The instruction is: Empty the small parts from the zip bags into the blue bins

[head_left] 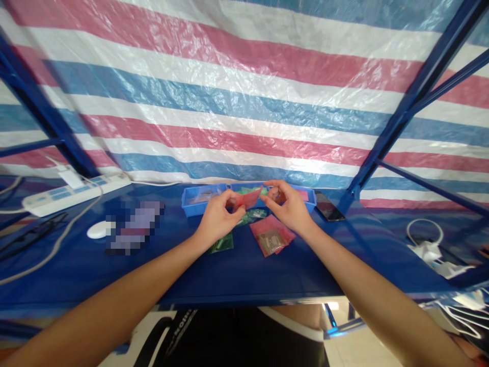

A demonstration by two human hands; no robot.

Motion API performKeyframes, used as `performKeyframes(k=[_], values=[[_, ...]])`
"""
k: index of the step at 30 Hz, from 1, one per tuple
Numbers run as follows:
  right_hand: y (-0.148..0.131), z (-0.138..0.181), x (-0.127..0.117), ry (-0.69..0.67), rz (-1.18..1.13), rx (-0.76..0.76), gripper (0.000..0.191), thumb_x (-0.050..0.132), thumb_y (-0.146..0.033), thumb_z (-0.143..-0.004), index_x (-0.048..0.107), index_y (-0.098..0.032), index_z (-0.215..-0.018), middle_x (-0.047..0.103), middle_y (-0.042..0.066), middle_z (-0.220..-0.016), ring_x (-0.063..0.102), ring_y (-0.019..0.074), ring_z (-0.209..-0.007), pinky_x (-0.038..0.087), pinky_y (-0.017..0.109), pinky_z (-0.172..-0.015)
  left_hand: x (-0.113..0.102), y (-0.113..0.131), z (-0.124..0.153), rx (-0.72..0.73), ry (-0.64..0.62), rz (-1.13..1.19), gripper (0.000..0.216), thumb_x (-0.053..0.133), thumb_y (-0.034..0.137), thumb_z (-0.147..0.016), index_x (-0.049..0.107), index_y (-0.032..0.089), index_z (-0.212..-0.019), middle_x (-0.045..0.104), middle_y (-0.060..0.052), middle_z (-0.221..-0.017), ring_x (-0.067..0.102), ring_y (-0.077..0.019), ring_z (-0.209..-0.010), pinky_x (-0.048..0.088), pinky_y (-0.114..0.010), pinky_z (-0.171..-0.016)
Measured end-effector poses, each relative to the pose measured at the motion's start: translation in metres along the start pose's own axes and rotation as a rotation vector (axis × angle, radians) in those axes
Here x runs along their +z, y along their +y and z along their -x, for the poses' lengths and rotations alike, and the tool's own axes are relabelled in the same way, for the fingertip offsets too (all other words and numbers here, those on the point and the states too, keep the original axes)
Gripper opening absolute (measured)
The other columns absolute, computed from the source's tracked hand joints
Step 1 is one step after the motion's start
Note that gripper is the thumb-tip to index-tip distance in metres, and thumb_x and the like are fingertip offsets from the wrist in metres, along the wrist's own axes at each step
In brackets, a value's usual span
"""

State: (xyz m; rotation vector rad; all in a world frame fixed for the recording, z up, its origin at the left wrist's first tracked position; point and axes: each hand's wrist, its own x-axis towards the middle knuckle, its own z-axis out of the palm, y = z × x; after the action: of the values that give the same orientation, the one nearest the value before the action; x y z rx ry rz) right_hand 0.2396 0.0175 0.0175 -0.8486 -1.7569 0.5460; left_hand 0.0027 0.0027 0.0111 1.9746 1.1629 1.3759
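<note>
My left hand [218,214] pinches a small pink plastic bag [250,198] between thumb and fingers, above the blue tray [190,209]. Close to the bag's right edge is my right hand [289,208], its thumb and fingertips drawn together; a bit of green shows there, but I cannot make out what they hold. Behind my hands the tray contains green and pink bags, partly covered by my fingers. Below them on the table lie several green packets [252,216], a stack of pink bags [270,235] with something brownish inside, and another green packet [223,243].
A dark phone [329,206] lies right of the tray. Leftward are a white oval object [100,229], a blurred-out item, a white power strip [76,193] and cables. White chargers [426,251] sit at the right. Blue metal posts and a striped sheet [244,102] stand behind the table.
</note>
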Motion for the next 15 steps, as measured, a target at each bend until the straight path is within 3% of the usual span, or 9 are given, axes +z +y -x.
performKeyframes(k=[7,15], values=[[-0.016,0.007,-0.002,-0.208,0.119,-0.133,0.049,0.064,-0.041,-0.103,0.061,-0.032,-0.150,0.074,0.003,-0.091,0.066,0.0232,-0.074,0.054,0.039,-0.074,-0.003,0.008,0.002,0.189,-0.011,-0.260,0.009,0.067,0.025,-0.088,0.070,0.022,-0.096,0.071,-0.001,-0.088,0.064,-0.0197,-0.078,0.047,-0.032,-0.076],[-0.012,0.005,-0.003,-0.174,0.139,-0.119,0.020,0.065,-0.040,-0.103,0.076,-0.028,-0.113,0.079,0.004,-0.094,0.070,0.0230,-0.075,0.053,0.036,-0.070,-0.003,0.016,0.004,0.224,-0.060,-0.221,0.019,0.068,0.028,-0.093,0.077,0.021,-0.108,0.076,-0.006,-0.102,0.068,-0.0223,-0.087,0.050,-0.033,-0.082]])
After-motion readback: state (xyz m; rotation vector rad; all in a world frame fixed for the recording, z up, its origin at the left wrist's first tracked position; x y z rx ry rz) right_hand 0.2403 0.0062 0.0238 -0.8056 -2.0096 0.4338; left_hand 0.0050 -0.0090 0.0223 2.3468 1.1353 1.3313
